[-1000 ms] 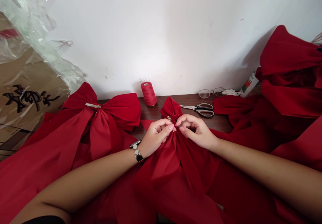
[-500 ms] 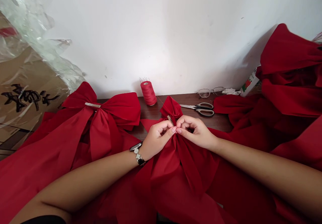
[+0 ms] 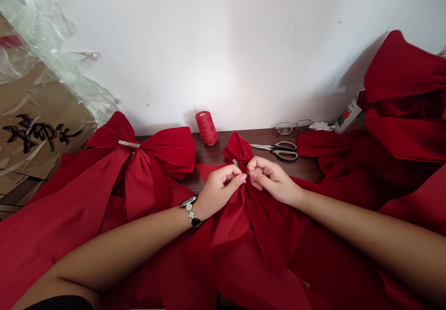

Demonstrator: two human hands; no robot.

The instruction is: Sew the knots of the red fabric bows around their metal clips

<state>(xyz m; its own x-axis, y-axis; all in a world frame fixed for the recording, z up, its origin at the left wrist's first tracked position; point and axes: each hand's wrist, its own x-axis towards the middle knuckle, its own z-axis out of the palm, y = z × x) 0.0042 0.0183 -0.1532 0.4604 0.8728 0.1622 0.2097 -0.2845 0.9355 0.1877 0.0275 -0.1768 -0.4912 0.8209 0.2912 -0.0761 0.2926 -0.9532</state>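
Observation:
My left hand (image 3: pixel 221 189), with a watch at the wrist, pinches the gathered middle of a red fabric bow (image 3: pixel 237 146) between thumb and forefinger. A metal hair clip (image 3: pixel 236 163) shows just above those fingertips, its lower end hidden by them. Slightly to the right, my right hand (image 3: pixel 270 178) is closed in a pinch over the same bow; whatever is between its fingertips is too small to make out. Behind the bow stands a spool of red thread (image 3: pixel 206 128) with several needles stuck in its top, a strand running toward the bow.
Scissors (image 3: pixel 278 150) lie on the dark table (image 3: pixel 223 138) right of the spool, eyeglasses (image 3: pixel 292 126) behind them. Another red bow with a clip (image 3: pixel 128 144) is at left, beside a plastic-wrapped carton (image 3: pixel 42 106). More red bows (image 3: pixel 400 78) pile up at right.
My right hand has drawn slightly away to the right, so its fingertips are now apart from my left ones. The left hand keeps its pinch at the bow's middle.

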